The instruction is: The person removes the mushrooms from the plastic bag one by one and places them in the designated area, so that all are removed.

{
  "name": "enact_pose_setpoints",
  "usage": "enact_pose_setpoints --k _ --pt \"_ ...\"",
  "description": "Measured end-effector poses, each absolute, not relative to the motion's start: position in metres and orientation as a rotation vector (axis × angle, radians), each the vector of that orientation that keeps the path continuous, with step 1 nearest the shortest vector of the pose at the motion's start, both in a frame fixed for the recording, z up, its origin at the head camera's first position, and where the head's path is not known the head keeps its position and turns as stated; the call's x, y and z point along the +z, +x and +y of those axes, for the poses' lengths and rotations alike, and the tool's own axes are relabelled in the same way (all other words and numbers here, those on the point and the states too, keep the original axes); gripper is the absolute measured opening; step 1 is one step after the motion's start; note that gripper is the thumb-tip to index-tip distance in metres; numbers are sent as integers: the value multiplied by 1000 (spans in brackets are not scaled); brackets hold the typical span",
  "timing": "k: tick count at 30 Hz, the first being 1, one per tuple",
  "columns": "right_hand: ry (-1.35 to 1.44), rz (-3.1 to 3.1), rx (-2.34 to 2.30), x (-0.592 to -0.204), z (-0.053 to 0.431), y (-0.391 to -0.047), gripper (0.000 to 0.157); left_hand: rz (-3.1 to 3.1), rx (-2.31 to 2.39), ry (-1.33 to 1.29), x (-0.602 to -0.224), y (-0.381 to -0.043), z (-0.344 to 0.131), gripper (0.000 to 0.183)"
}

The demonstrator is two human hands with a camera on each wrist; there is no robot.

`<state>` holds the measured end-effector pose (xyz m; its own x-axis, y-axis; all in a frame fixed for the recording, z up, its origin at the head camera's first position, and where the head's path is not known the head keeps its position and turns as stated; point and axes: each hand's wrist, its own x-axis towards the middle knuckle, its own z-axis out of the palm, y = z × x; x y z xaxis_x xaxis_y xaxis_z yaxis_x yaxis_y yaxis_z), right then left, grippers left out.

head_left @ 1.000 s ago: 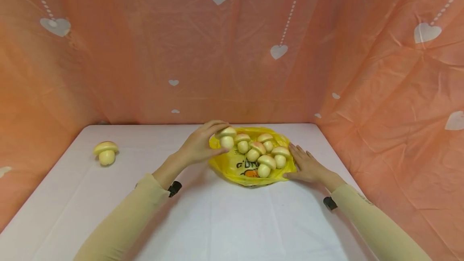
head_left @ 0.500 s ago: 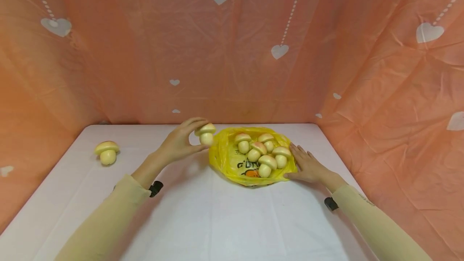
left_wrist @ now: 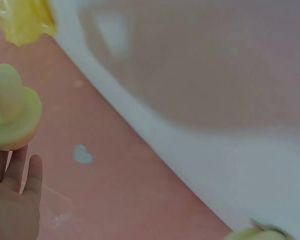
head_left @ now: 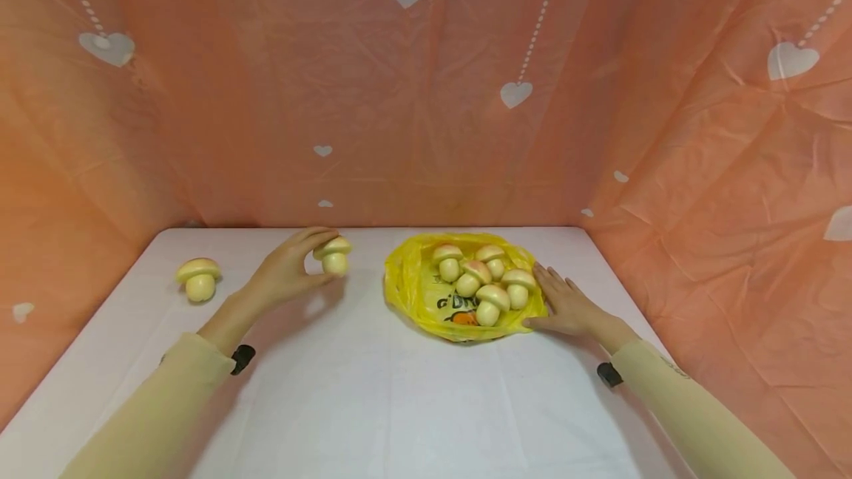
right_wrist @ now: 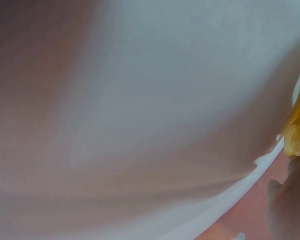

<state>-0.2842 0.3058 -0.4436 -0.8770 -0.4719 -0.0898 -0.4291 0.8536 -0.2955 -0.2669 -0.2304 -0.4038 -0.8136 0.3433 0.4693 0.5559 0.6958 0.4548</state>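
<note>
- Left hand point(head_left: 282, 276) pinches one mushroom point(head_left: 334, 256) by the cap, thumb under, fingers over the top. It hangs clear of the table point(head_left: 373, 405), between the bag point(head_left: 406, 287) and the lone mushroom point(head_left: 197, 279) at far left.
- Left wrist view: same mushroom point(left_wrist: 10, 107), smooth round stem and cap, fingers point(left_wrist: 15, 190) below it.
- Right hand point(head_left: 566, 305) lies flat, fingers spread, pressing the bag's right edge to the table.
- Five mushrooms point(head_left: 481, 279) sit in a cluster on the bag, touching each other.
- Handling, my read: looks like a light foam or plastic toy; a two-finger pinch carries it without strain. Glossy skin, so maybe a bit slippery.
- Best hold: cap rim, where it overhangs the stem and gives the fingers a ledge. Stem is rounder and likelier to squirt out.
- Not fragile by the look. Bulbous stem base, so it may tip or roll when set down.
- Bag is thin, crinkly film; likely to slide or lift unless pinned.
</note>
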Motion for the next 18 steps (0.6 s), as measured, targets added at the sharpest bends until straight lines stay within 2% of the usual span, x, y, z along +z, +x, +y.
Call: enact_pose_setpoints --k 18 --pt "-701 2866 -403 -443 306 -283 114 -2608 -788 -617 -416 -256 -293 67"
